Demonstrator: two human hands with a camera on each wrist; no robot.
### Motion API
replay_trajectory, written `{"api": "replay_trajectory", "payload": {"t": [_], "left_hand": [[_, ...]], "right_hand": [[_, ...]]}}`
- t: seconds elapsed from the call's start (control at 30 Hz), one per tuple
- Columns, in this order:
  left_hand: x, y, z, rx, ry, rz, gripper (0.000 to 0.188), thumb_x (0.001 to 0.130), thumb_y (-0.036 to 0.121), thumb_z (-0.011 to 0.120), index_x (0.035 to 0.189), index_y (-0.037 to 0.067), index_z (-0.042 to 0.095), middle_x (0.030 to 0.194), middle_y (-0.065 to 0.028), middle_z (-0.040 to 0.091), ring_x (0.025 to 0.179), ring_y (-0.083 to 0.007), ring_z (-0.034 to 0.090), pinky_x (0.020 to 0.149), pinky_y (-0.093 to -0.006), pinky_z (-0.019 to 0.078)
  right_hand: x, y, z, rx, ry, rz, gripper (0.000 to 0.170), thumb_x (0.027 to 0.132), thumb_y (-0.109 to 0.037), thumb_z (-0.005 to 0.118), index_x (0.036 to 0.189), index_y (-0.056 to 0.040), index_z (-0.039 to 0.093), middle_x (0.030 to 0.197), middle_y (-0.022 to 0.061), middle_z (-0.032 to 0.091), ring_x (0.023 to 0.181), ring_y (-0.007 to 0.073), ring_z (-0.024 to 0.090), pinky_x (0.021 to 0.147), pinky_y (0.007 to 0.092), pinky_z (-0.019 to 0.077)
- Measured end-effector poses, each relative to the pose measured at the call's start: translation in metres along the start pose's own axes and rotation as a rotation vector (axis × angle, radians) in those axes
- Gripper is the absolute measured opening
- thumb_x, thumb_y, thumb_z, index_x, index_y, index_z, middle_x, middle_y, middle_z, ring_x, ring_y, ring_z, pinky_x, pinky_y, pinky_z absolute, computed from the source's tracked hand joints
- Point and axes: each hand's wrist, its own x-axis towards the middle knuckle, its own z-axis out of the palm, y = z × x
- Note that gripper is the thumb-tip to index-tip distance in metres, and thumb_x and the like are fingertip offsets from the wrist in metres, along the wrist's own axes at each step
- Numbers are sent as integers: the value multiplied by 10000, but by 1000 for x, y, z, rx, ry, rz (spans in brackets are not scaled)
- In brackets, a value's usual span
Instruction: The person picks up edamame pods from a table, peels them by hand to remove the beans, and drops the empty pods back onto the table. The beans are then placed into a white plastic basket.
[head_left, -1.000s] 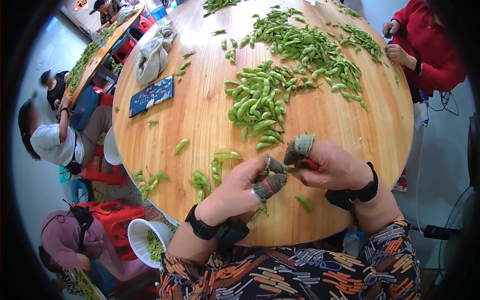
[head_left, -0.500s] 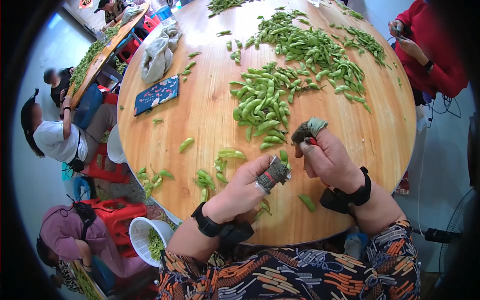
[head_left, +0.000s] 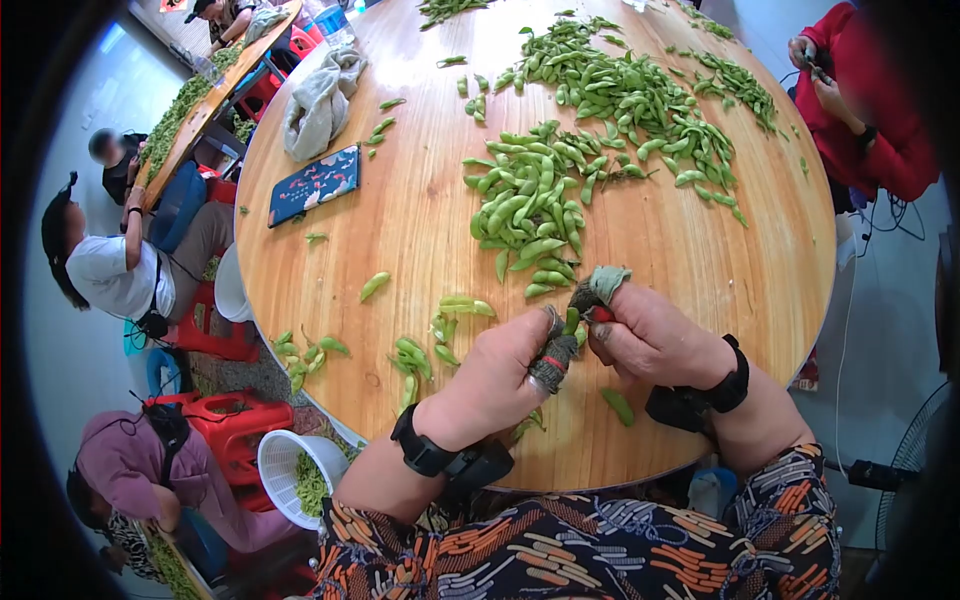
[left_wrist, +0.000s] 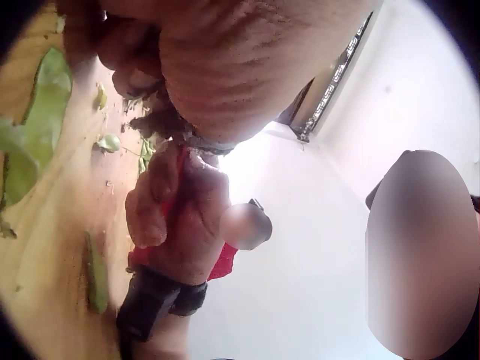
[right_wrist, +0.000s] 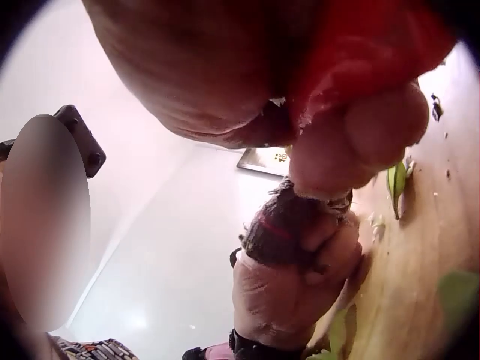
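Observation:
Both hands meet above the near part of the round table, with a green pod [head_left: 571,321] between their fingertips. The left hand [head_left: 497,378], its thumb and finger wrapped in grey cloth, pinches the pod from the left. On the other side, the right hand [head_left: 657,335] has its wrapped thumb and fingers at the pod's upper end; something red shows among its fingers. Just beyond the hands lies a heap of pods [head_left: 530,200]. A single pod [head_left: 617,406] lies below the right hand. In both wrist views the pod between the hands is hidden by fingers.
On the wooden table [head_left: 400,250] are a larger pod heap [head_left: 625,90], a blue patterned pouch [head_left: 314,186], a grey cloth [head_left: 320,105] and split pods [head_left: 408,360] near the left hand. A white basket [head_left: 325,460] stands left of the lap. Other people sit around.
The hands drew apart half a second ago, and now they are together again. The right hand has come down and left to the pod, which stands more upright between them.

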Motion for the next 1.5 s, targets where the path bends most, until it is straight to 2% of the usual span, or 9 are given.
{"api": "replay_trajectory", "payload": {"t": [0.1, 0.33, 0.67, 0.87, 0.9, 1.03, 1.17, 1.33, 1.5], "left_hand": [[1, 5, 1, 195, 64, 76, 143, 782, 62, 586, 892, 20, 504, 784, -183, 550, 736, -385, 560, 619, -426, 453], [-1, 3, -4, 269, 3, 105, 140, 804, 80, 583, 914, 20, 519, 792, -183, 535, 728, -362, 561, 617, -403, 455], [-9, 22, -7, -1156, -259, -357, 163, 924, 146, 543, 1019, 16, 567, 907, 2, 566, 795, -77, 503, 713, -231, 414], [-7, 4, -6, -323, 103, -129, 146, 868, 160, 624, 846, 39, 547, 768, 43, 520, 692, -48, 440, 620, -205, 376], [-5, 7, -8, -278, 67, -92, 146, 866, 162, 620, 855, 33, 554, 752, 44, 513, 681, -50, 440, 610, -205, 373], [-1, 4, 1, -345, -43, -117, 186, 884, 187, 605, 833, 17, 549, 670, -61, 507, 631, -105, 466, 561, -273, 410], [0, 11, -5, -352, -108, -73, 132, 908, 154, 543, 870, 28, 556, 712, -25, 533, 673, -89, 496, 595, -264, 422], [1, 14, -7, -746, -101, -430, 181, 925, 245, 495, 925, 84, 578, 685, 53, 502, 599, -31, 421, 551, -176, 317], [1, 15, -6, -763, -70, -436, 196, 925, 253, 488, 918, 74, 567, 665, 55, 482, 593, -32, 408, 545, -177, 308]], "right_hand": [[1, -1, -2, -208, 2, -91, 137, 860, -54, 420, 986, -7, 445, 681, 120, 546, 607, 244, 600, 526, 366, 459], [2, 2, 0, -144, -52, -129, 158, 854, -24, 391, 993, -24, 464, 643, 104, 515, 542, 220, 556, 488, 343, 443], [-6, 0, -3, 906, -462, 63, 260, 880, -6, 341, 1063, -64, 516, 770, 17, 552, 526, 67, 498, 442, 191, 399], [3, 7, -1, -118, 139, -362, 113, 881, -56, 487, 982, -66, 538, 738, 23, 543, 619, 103, 550, 524, 265, 430], [0, 2, 1, -223, 164, -348, 146, 840, -49, 524, 986, -45, 517, 727, 164, 564, 636, 338, 597, 560, 389, 471], [-1, 7, 14, -357, 131, -509, 138, 832, -70, 547, 959, -36, 507, 750, 200, 579, 709, 397, 581, 596, 437, 475], [6, 16, 10, -342, 161, -463, 118, 843, -98, 560, 922, -32, 503, 736, 191, 570, 675, 384, 577, 579, 422, 466], [1, 4, 0, -143, 61, -171, 84, 896, -111, 527, 920, -30, 524, 663, 24, 475, 634, 83, 468, 552, 277, 404], [0, 8, 6, -430, 140, -302, 100, 823, -102, 585, 859, -20, 543, 632, 139, 519, 553, 273, 504, 527, 333, 424]]}}
